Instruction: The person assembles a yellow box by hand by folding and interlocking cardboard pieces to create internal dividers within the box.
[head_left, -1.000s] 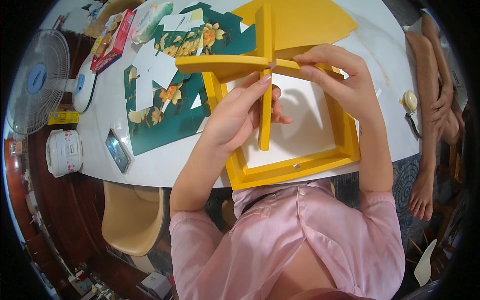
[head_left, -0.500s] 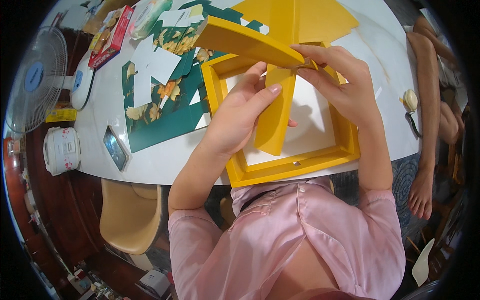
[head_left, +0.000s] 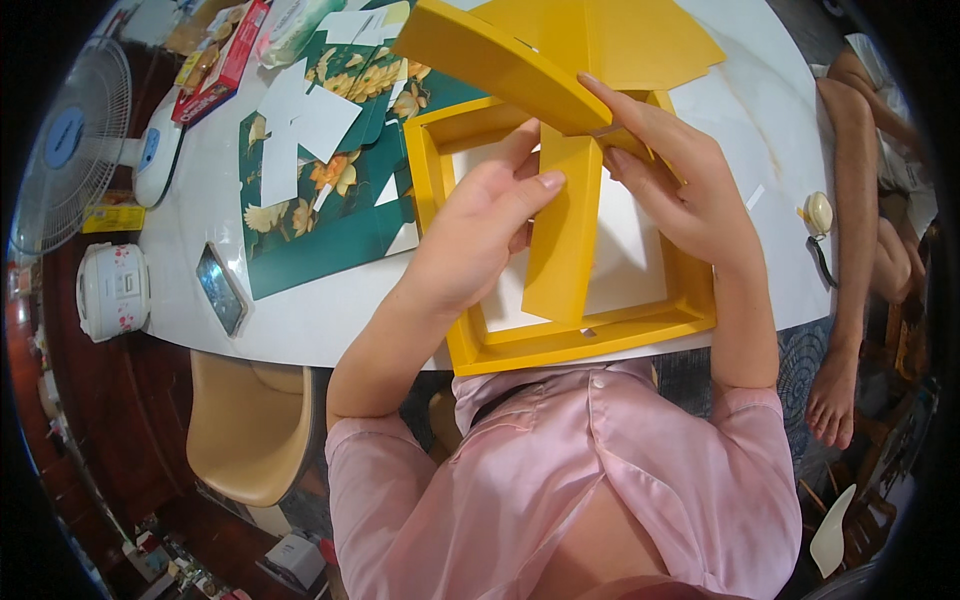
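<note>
A folded yellow cardboard piece (head_left: 563,245) is raised between my hands above a yellow cardboard box frame (head_left: 630,335) with a white inside. One long arm of the piece slants up to the far left; the other hangs toward me. My left hand (head_left: 485,215) is closed on the near arm, thumb on top. The fingers of my right hand (head_left: 680,165) pinch the corner where the two arms meet. Part of that joint is hidden behind the right fingers. The box frame lies at the table's near edge, under both hands.
Green flower-printed cardboard sheets (head_left: 320,250) lie left of the frame, and a flat yellow sheet (head_left: 650,45) behind it. A phone (head_left: 220,290), a fan (head_left: 75,145) and a rice cooker (head_left: 112,292) stand further left. Another person's leg (head_left: 850,210) is at the right, near a tape measure (head_left: 819,214).
The yellow piece has turned slightly: its far arm tilts higher and its near end has swung right and toward me. My right fingers have shifted around the corner.
</note>
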